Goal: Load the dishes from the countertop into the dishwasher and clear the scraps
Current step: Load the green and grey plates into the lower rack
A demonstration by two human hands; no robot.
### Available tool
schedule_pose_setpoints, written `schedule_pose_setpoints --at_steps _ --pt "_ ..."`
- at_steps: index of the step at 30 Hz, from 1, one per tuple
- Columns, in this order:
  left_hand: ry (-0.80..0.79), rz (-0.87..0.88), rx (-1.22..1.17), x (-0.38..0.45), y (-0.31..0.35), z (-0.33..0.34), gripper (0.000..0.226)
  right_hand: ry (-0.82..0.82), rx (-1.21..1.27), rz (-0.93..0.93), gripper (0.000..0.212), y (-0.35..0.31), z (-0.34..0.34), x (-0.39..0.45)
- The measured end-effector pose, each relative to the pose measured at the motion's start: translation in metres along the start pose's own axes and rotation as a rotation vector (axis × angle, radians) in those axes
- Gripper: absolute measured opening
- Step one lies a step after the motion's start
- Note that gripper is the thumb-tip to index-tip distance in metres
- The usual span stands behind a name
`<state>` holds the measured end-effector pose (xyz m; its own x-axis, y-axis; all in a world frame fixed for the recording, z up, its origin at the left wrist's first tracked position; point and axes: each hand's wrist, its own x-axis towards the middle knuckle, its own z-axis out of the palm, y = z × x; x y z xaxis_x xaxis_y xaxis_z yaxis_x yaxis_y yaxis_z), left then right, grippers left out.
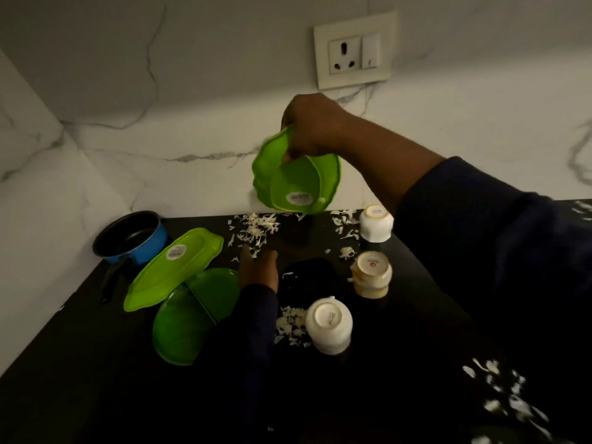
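My right hand grips green plates by top rim, tilted, lifted above back of tabletop. My left hand lies flat, fingers straight, touching scraps. Left to load, by my judgement: long green plate leaning on round green plate, blue saucepan, three upturned cups. Scraps lie scattered, uncleared. Dishwasher not in view. Task barely begun

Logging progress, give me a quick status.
Right hand holds green plates aloft. Left hand open over scraps. Three cups upside down on counter.
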<state>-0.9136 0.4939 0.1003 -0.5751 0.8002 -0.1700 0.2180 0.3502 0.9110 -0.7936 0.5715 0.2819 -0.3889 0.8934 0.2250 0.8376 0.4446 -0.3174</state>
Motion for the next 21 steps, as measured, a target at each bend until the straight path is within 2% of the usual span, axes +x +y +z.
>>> schedule_pose_setpoints --at_steps 5,12,14,16,21 --pt "-0.037 0.116 0.038 -0.053 0.021 -0.012 0.058 0.075 0.072 0.059 0.057 -0.003 -0.022 -0.064" --pt "-0.052 0.198 -0.043 -0.137 0.026 -0.031 0.055 0.297 0.355 0.319 0.049 0.019 -0.044 -0.185" --pt "-0.066 0.245 -0.060 -0.163 0.026 -0.033 0.053 0.353 0.468 0.387 0.038 0.027 -0.046 -0.230" --pt "-0.090 0.276 -0.121 -0.186 0.026 -0.031 0.050 0.394 0.624 0.445 0.018 0.037 -0.047 -0.272" --pt "-0.168 0.303 -0.233 -0.250 0.027 -0.011 0.043 0.401 0.857 0.595 0.030 0.067 -0.062 -0.378"
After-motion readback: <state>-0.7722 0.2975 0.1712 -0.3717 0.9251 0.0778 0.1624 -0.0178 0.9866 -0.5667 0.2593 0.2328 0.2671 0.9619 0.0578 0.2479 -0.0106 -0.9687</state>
